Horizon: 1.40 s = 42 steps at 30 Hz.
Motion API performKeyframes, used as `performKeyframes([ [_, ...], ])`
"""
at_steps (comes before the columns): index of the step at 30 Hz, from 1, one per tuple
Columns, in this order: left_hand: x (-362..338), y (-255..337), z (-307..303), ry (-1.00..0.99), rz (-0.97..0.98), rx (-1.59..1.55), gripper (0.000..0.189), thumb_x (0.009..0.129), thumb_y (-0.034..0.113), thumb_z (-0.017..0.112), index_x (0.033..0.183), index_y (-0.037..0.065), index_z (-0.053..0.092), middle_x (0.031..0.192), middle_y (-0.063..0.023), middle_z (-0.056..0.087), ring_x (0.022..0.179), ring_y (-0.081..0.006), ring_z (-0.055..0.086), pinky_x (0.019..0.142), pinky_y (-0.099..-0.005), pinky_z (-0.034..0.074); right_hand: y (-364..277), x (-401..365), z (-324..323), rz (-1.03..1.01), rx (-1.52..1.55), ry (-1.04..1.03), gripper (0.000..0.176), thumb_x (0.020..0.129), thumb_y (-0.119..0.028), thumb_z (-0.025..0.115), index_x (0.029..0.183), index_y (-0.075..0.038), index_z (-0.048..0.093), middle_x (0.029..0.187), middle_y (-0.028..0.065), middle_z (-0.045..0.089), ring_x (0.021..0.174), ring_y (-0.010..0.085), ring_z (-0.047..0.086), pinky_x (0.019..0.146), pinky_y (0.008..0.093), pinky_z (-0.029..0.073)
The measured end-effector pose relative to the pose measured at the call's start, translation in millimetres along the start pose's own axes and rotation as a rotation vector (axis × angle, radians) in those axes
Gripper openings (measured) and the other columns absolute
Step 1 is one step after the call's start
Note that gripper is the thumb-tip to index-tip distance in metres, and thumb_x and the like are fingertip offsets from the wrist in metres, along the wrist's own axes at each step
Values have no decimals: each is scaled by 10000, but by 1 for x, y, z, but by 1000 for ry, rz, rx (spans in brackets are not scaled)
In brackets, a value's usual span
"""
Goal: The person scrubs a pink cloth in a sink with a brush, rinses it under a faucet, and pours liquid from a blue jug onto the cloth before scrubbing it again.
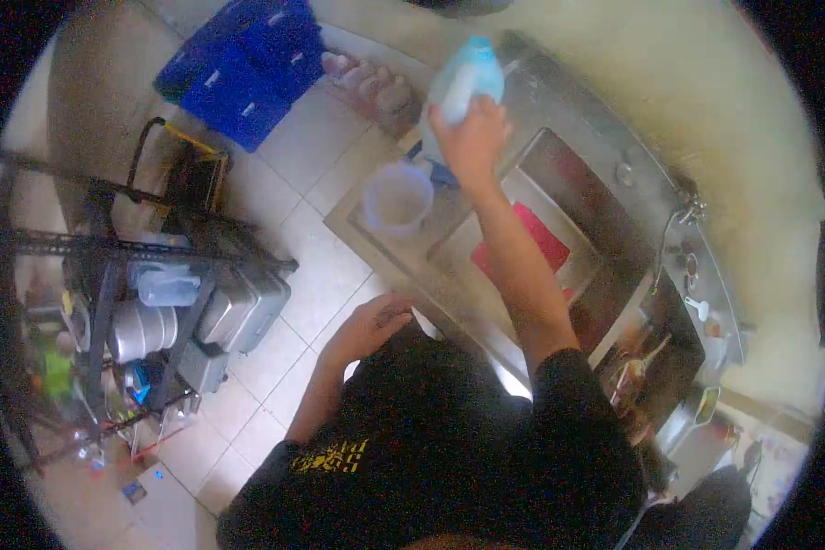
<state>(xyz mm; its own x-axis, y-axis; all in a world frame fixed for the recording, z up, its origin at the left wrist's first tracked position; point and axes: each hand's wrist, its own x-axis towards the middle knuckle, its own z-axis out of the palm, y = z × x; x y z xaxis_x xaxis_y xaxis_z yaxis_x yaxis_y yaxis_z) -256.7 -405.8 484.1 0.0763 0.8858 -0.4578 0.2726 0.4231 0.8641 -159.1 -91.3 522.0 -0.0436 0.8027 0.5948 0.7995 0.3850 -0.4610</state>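
My right hand (475, 137) is wrapped round a large bottle (467, 81) with pale contents and a light blue cap, held at the far end of the metal counter. Nearest to my left hand (382, 321) are the counter's front edge and my dark shirt; its fingers look loosely spread and hold nothing. A translucent round tub (398, 198) stands on the counter's near left corner. Behind my right forearm, a red item (541, 240) lies in the sink basin (449, 246).
Blue crates (247, 73) stand on the tiled floor at the upper left. A dark rack (101, 243) with metal pots and containers is at the left. A faucet (692, 209) is at the counter's right side, with a second basin holding dishes below it.
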Motion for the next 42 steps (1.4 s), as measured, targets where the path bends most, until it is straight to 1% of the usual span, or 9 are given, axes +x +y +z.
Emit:
performKeyframes([
  [3, 1, 0, -41, -6, 69, -92, 406, 1008, 233, 605, 1380, 76, 564, 1344, -101, 627, 1239, -215, 593, 1048, -403, 474, 43, 24, 28, 139, 70, 161, 474, 786, -407, 798, 948, 26, 696, 900, 208, 707, 869, 330, 696, 788, 447, 535],
  [5, 2, 1, -69, -60, 112, -125, 388, 998, 198, 624, 1361, 69, 580, 1317, -106, 639, 1208, -219, 609, 1023, -387, 492, 88, 42, 15, 438, 314, 2, 403, 804, -351, 794, 927, 23, 706, 803, 167, 712, 775, 277, 695, 729, 411, 543],
  [11, 46, 32, -121, -400, 202, -151, 398, 1020, 182, 587, 1387, 35, 542, 1331, -110, 623, 1239, -210, 584, 1084, -368, 436, -7, -22, -164, 322, 225, 290, 251, 819, -194, 794, 910, 5, 672, 815, 77, 673, 746, 143, 605, 715, 310, 507],
  [15, 113, 99, -57, -358, 292, -699, 484, 1055, 319, 523, 1423, 6, 492, 1446, -134, 525, 1340, -245, 504, 1155, -370, 348, -46, -52, -255, 481, 248, 503, 293, 821, -131, 774, 1037, 43, 682, 893, 86, 689, 803, 157, 613, 764, 293, 497],
  [19, 185, 117, 65, -317, 522, -400, 669, 1055, 536, 386, 1462, 8, 440, 1481, -158, 479, 1398, -284, 430, 1182, -413, 296, -68, -87, -312, 593, 117, 385, 350, 797, -153, 773, 1047, 72, 676, 929, 103, 685, 851, 185, 619, 833, 318, 480],
  [21, 199, 109, 124, -805, 414, -429, 478, 1025, 331, 555, 1408, 49, 510, 1327, -86, 600, 1230, -272, 565, 1091, -420, 432, -74, -101, -327, 648, 35, 300, 345, 792, -166, 772, 1029, 66, 676, 937, 103, 680, 855, 190, 615, 840, 327, 475],
  [26, 178, 54, 188, -1339, -207, -822, 494, 1017, 353, 573, 1416, 73, 496, 1316, -69, 599, 1215, -252, 566, 1096, -417, 434, -26, -127, -335, 980, -83, 168, 361, 805, -270, 780, 992, 24, 686, 899, 127, 660, 820, 227, 615, 818, 360, 491],
  [38, 155, 13, 198, -1231, -745, -901, 607, 1033, 398, 524, 1540, 114, 346, 1548, -97, 432, 1374, -278, 473, 1156, -481, 394, 81, -144, -297, 1093, -54, -205, 432, 837, -320, 776, 1065, 44, 725, 915, 217, 745, 849, 296, 738, 788, 392, 553],
  [42, 168, -19, 209, -1292, -720, -906, 598, 1033, 409, 518, 1529, 117, 357, 1528, -94, 448, 1356, -274, 484, 1148, -481, 396, 92, -138, -291, 1093, -40, -214, 446, 844, -350, 768, 1061, 38, 729, 917, 224, 742, 858, 321, 742, 795, 394, 562],
])
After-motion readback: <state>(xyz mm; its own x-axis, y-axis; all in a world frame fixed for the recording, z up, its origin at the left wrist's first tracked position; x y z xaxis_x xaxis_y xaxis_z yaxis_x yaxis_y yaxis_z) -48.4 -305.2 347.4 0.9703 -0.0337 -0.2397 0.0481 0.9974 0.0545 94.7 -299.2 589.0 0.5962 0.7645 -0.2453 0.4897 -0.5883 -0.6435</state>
